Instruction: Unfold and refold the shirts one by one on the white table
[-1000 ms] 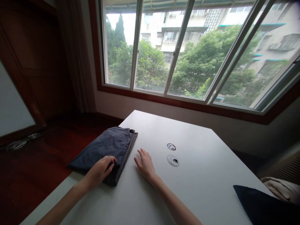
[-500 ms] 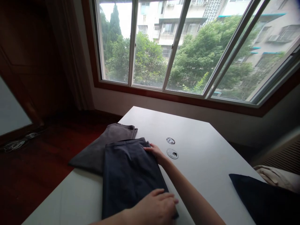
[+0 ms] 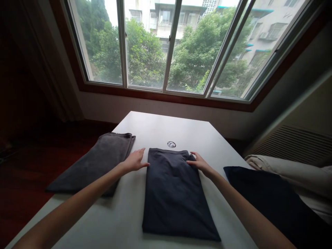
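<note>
A pair of folded dark navy trousers (image 3: 173, 197) lies flat on the white table, waistband at the far end and a few creases below it. My right hand (image 3: 201, 163) grips the far right corner, thumb on top of the cloth, fingertips partly hidden by a small fold. At the far left corner, my left hand (image 3: 135, 160) has its thumb and fingers spread, the thumb tip at the cloth's edge. Left of it lies a folded dark grey garment (image 3: 103, 159), partly covered by my left forearm.
The white table (image 3: 166, 124) has a round cable hole (image 3: 171, 144) just beyond the waistband. On the right are a dark navy cloth (image 3: 269, 193) and a beige fabric bundle (image 3: 280, 166). A window (image 3: 145, 55) is beyond the table.
The navy trousers have shifted right, off the grey garment, and cover one of two cable holes. My left hand has gone from their near edge to the far left corner. The view has turned.
</note>
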{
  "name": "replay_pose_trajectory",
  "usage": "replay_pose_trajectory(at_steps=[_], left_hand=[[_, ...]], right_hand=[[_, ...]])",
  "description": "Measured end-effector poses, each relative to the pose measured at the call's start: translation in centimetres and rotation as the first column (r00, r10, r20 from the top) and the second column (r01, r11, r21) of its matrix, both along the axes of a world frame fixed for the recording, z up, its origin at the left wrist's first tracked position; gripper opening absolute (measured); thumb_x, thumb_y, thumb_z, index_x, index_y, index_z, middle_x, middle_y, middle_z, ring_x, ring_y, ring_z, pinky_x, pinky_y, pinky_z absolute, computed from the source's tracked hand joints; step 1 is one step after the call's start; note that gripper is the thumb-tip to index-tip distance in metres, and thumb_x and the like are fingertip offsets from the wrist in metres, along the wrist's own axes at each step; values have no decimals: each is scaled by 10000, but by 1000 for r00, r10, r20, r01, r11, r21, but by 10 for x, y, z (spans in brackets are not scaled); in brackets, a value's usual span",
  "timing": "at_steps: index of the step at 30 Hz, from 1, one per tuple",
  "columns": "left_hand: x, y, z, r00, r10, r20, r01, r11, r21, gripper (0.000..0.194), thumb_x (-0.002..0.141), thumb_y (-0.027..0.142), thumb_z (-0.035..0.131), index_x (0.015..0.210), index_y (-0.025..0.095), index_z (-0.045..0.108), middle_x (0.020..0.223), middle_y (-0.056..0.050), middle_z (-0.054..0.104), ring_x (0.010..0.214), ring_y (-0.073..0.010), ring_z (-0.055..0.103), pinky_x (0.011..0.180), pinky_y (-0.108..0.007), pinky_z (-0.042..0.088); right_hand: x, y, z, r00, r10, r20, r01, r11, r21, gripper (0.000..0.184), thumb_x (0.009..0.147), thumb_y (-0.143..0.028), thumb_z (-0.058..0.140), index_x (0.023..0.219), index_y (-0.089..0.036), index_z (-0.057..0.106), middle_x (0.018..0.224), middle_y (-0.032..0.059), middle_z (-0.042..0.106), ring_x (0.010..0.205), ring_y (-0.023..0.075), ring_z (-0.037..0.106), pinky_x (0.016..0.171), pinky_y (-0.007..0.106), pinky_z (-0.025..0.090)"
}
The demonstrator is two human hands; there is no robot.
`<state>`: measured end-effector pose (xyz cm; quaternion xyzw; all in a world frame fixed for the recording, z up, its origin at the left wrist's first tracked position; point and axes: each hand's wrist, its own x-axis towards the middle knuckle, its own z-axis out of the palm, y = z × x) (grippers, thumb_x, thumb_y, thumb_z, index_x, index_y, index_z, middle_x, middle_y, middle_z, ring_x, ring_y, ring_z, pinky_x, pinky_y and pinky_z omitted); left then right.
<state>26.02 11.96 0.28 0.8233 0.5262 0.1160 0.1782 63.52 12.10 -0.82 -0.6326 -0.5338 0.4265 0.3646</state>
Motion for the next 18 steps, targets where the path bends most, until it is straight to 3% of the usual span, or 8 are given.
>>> replay_pose_trajectory(at_steps=[2, 5, 7, 9, 13, 18], left_hand=[[22, 27, -5, 997, -7, 78, 14, 996, -86, 990, 754, 507, 717, 1468, 5, 251, 1499, -301, 323, 1391, -387, 327, 1123, -459, 302], [47, 61, -8, 973, 18, 231, 29, 980, -198, 1084, 616, 343, 828, 1479, 55, 239, 1469, -267, 387, 1336, -353, 417, 1070, -401, 382], [55, 80, -7, 966, 4, 260, 75, 953, -293, 996, 560, 249, 838, 1423, 99, 364, 1356, -207, 530, 1214, -323, 539, 969, -365, 467], [61, 98, -1, 978, -55, 199, 122, 930, -346, 763, 552, 213, 829, 1257, 134, 550, 1193, -126, 645, 1067, -286, 624, 854, -326, 516], [76, 138, 20, 998, -47, 28, 50, 991, -122, 424, 564, 151, 812, 962, 174, 668, 1019, -51, 696, 943, -239, 650, 792, -281, 511], [106, 182, 56, 992, 112, 55, -119, 980, 160, 188, 779, 103, 596, 949, 169, 642, 1050, -114, 669, 1018, -274, 615, 858, -350, 460]], right_hand=[[10, 10, 5, 999, 21, 46, -19, 999, -46, 820, 593, -385, 837, 1300, -143, 498, 1220, 173, 628, 1046, 270, 642, 832, 356, 534], [15, 28, 12, 979, 201, 4, -197, 963, -185, 670, 622, -416, 823, 1194, -142, 606, 1162, 146, 671, 978, 253, 665, 744, 310, 545], [16, 43, 15, 961, 272, 38, -256, 937, -239, 537, 626, -369, 821, 1089, -149, 662, 1066, 113, 710, 898, 229, 679, 688, 277, 539], [16, 61, 16, 946, 280, 165, -236, 941, -241, 454, 641, -285, 799, 1059, -152, 679, 983, 87, 729, 822, 210, 685, 655, 267, 532], [15, 104, 21, 862, 189, 470, -177, 982, -70, 315, 708, -145, 693, 1023, -149, 702, 937, 86, 737, 831, 221, 681, 719, 294, 519], [7, 150, 45, 816, -125, 564, -1, 976, 218, 266, 837, -148, 540, 1068, -164, 672, 1118, 157, 682, 1091, 301, 602, 932, 412, 418]])
